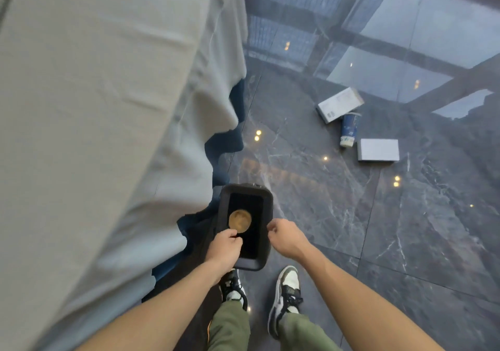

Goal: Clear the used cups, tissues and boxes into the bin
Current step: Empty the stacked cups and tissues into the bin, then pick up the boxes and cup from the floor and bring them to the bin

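A black bin [266, 202] stands on the floor in front of my feet. Inside its opening shows a round brown cup [240, 220], seen from above. My left hand [224, 248] is over the bin's near left side, fingers pinched at the cup's near edge. My right hand [285, 238] is at the bin's right rim, with curled fingertips touching it. Farther off on the floor lie a white box [340, 104], a blue paper cup [349, 130] on its side, and a second white box [378, 149].
A table draped in a grey cloth [94, 107] over a blue skirt fills the left side, right beside the bin. The floor is dark glossy marble tile [351, 229]. My shoes [286, 294] stand just behind the bin.
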